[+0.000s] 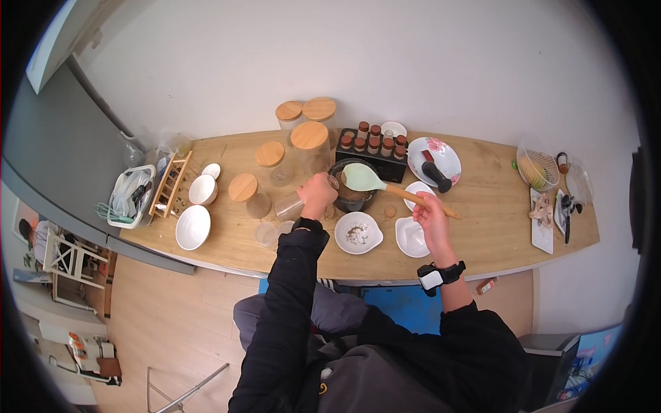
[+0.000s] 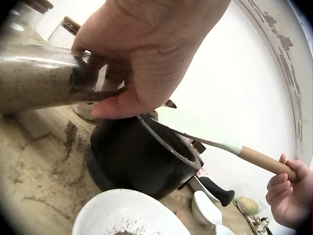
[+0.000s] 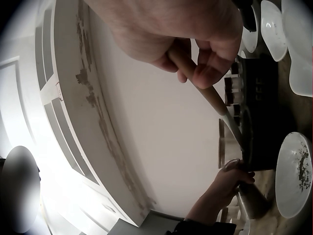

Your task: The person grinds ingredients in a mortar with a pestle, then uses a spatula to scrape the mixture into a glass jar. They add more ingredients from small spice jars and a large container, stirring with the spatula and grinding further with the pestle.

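Note:
A glass jar [image 2: 44,78] of brown powder lies tilted in my left hand [image 1: 317,195], its mouth close to the rim of a black pot [image 2: 142,156]. My right hand [image 1: 432,221] grips the wooden handle of a pale green spatula [image 1: 362,177]. The spatula's head is over the pot's opening, beside the jar's mouth, with brown powder at its edge in the left wrist view. In the right wrist view my right hand [image 3: 181,34] pinches the handle between thumb and fingers. A white bowl [image 1: 359,233] with brown powder in it stands just in front of the pot.
Wooden-lidded jars [image 1: 310,138] stand behind and left of the pot. A black rack [image 1: 372,160] of small bottles is behind it. A floral bowl [image 1: 451,162] with a black-handled tool and small white bowls [image 1: 412,241] are to the right. Powder is scattered on the wooden table [image 2: 29,147].

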The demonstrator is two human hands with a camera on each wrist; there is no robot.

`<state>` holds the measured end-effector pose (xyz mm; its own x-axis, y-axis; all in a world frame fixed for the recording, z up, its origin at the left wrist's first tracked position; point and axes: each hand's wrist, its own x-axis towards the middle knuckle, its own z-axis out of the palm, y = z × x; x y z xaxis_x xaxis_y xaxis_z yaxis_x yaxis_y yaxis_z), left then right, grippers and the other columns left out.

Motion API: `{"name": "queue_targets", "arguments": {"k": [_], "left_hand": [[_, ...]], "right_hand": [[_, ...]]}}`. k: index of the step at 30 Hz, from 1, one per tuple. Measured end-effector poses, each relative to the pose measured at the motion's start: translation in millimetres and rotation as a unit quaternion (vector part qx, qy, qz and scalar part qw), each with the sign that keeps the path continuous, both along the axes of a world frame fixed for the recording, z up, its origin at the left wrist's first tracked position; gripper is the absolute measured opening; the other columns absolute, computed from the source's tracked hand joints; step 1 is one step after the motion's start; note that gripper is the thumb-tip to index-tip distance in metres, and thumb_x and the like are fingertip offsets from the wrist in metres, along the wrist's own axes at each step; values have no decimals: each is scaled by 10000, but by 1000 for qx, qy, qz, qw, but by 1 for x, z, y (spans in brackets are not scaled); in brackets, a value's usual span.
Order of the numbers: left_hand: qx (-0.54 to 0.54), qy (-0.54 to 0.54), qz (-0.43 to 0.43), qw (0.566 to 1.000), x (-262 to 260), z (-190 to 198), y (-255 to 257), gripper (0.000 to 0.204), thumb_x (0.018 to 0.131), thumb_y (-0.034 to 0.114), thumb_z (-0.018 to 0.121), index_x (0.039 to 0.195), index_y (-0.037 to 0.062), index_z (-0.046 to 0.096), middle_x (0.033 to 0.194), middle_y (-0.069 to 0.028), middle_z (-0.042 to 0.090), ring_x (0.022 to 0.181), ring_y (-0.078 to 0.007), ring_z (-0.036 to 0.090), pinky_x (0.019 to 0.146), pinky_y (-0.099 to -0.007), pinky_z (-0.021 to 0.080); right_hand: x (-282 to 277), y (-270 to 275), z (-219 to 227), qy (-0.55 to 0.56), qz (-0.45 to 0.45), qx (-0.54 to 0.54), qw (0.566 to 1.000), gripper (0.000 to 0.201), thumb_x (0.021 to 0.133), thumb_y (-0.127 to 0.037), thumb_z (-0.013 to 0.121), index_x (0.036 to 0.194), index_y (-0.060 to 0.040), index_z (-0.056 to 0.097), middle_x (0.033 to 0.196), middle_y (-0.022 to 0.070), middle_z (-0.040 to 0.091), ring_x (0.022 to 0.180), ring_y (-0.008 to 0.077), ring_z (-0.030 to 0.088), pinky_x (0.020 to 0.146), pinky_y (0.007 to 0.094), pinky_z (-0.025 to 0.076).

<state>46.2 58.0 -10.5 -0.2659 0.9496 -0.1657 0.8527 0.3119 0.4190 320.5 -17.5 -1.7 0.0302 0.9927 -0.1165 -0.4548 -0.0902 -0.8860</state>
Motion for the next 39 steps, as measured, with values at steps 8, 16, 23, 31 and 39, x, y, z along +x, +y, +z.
{"name": "queue_targets", "arguments": {"k": [8, 16, 23, 31, 39], "left_hand": [[3, -4, -7, 1000, -1, -1, 0, 221, 757, 218, 629, 972, 194, 672, 1016, -68, 679, 1004, -261, 625, 908, -443, 354], [6, -4, -13, 1000, -1, -2, 0, 224, 766, 228, 615, 978, 186, 673, 1024, -79, 677, 1006, -264, 627, 910, -454, 358], [11, 1, -13, 1000, -1, -3, 0, 217, 783, 250, 596, 974, 187, 677, 1011, -79, 681, 990, -273, 634, 905, -457, 359], [-1, -1, 14, 1000, 2, 0, 1, 223, 720, 162, 605, 921, 237, 664, 1013, -31, 680, 1014, -236, 618, 926, -448, 347], [-3, -1, 3, 1000, 0, -2, 1, 234, 706, 144, 609, 911, 243, 663, 1008, -19, 681, 1015, -221, 619, 929, -445, 347]], "right_hand": [[5, -10, 23, 6, 18, 22, 1000, 268, 910, -193, 496, 1056, 8, 595, 746, 55, 576, 660, 123, 546, 631, 256, 464], [-6, -15, 34, -76, 43, 87, 992, 240, 918, -165, 507, 1000, 24, 629, 734, 50, 579, 647, 105, 549, 607, 234, 458], [-2, -7, 35, -135, 10, 98, 986, 240, 927, -182, 525, 1018, 8, 640, 737, 37, 586, 636, 85, 544, 590, 221, 459], [-23, -10, 10, -130, 38, 48, 990, 246, 925, -188, 540, 1051, -1, 640, 749, 43, 600, 645, 88, 560, 613, 217, 483], [-14, -13, 1, -40, -13, 13, 999, 282, 933, -213, 505, 1071, 8, 611, 747, 49, 592, 649, 101, 563, 619, 226, 480]]}}
